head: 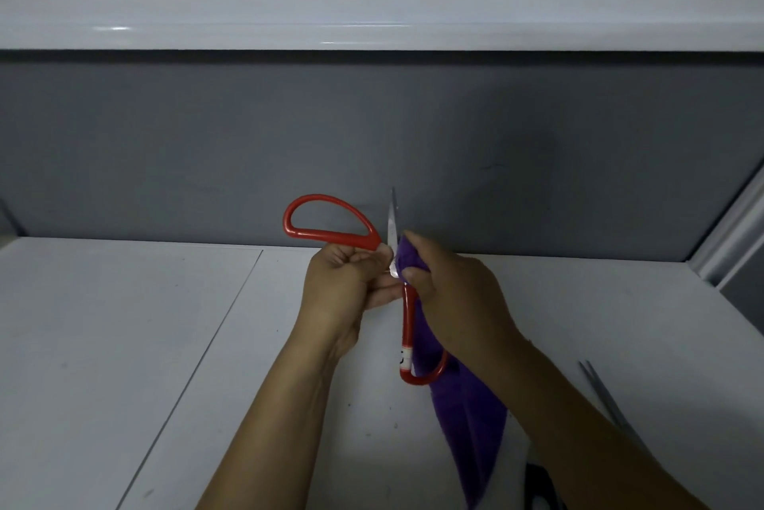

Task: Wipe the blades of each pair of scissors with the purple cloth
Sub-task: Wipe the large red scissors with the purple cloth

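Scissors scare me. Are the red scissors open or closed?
Open. The red scissors have their handle loops spread wide, one up left, one hanging down; one blade points up beside the purple cloth.

Left half of desk (124, 344) wide open for pass. Right edge tighter: grey scissors (604, 394) lying flat, purple cloth (467, 427) hanging nearby. Back edge shut off by grey wall (165, 145).

A white table (124, 344) meets a grey wall (206, 137) crossed by a glossy white rail (372, 21).
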